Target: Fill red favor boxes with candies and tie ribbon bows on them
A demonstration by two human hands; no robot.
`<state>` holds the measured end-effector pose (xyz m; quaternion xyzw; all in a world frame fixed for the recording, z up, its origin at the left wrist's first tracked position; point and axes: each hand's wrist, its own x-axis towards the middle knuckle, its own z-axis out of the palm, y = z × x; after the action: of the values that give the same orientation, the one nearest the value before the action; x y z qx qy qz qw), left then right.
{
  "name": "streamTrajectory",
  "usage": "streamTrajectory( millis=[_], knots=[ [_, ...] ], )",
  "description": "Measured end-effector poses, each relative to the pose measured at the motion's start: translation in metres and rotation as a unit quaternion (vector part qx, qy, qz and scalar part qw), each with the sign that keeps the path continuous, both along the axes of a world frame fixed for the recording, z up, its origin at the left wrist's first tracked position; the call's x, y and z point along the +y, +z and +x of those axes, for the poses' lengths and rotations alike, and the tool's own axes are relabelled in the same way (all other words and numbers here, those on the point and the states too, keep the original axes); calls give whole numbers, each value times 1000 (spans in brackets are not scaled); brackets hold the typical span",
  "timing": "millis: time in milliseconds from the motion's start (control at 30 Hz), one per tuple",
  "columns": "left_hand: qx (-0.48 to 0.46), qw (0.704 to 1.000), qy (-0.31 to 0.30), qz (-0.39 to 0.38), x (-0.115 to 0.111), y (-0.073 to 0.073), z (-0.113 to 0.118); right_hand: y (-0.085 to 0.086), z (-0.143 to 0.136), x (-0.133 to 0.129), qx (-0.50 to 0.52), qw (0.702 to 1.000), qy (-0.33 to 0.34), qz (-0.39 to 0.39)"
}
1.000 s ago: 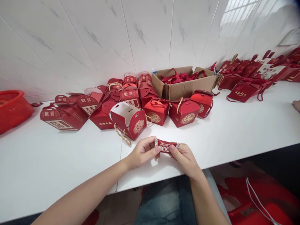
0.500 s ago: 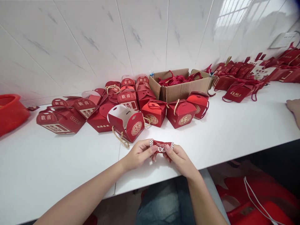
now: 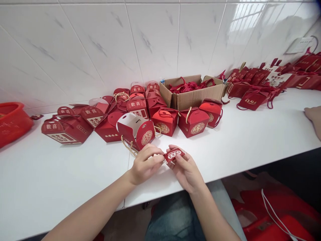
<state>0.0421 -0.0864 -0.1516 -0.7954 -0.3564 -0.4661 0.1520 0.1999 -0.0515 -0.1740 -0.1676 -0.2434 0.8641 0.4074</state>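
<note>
A small red wrapped candy (image 3: pixel 173 154) with white lettering and dotted ends is held above the white table. My right hand (image 3: pixel 187 169) has it between thumb and fingers, palm partly turned up beneath it. With fingers curled, my left hand (image 3: pixel 147 163) pinches the candy's left end. Just behind my left hand stands an open red gift box (image 3: pixel 136 132), its white inside showing and its gold rope handles hanging down. Closed red boxes, among them one with a gold round emblem (image 3: pixel 193 122), stand behind my hands.
A cardboard carton (image 3: pixel 198 95) of red ribboned items stands against the tiled wall. More red boxes (image 3: pixel 69 129) sit at left beside a red plastic basket (image 3: pixel 15 124). Red gift bags (image 3: pixel 253 98) line the right, where another person's hand (image 3: pixel 313 118) rests at the table edge.
My left hand has shifted slightly left and its fingers have curled at the candy's end. My right hand has turned its palm upward, and the candy is now tilted.
</note>
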Motion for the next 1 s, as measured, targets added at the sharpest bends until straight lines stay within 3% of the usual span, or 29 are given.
streamTrajectory(
  millis=[167,300,367,467,533,600,767,1000],
  knots=[
    [-40,999,-5,-33,-2,2,4,-2,2,1,0,997,-53,54],
    [-182,971,-16,-153,-5,2,7,-4,6,3,-46,982,-136,126],
    [-260,929,-44,-260,-6,3,7,-5,7,3,-62,973,-156,158],
    [-328,833,-92,-436,-5,4,5,-3,6,-1,-68,965,-159,198],
    [-345,781,-122,-507,-4,3,5,-1,5,-4,-69,962,-155,214],
    [-349,754,-148,-537,-2,3,6,0,3,-7,-72,959,-151,227],
    [-347,733,-178,-557,-3,4,7,2,2,-9,-56,958,-133,249],
    [-338,730,-168,-570,-2,6,6,7,3,-12,-36,966,-102,237]
  ],
)
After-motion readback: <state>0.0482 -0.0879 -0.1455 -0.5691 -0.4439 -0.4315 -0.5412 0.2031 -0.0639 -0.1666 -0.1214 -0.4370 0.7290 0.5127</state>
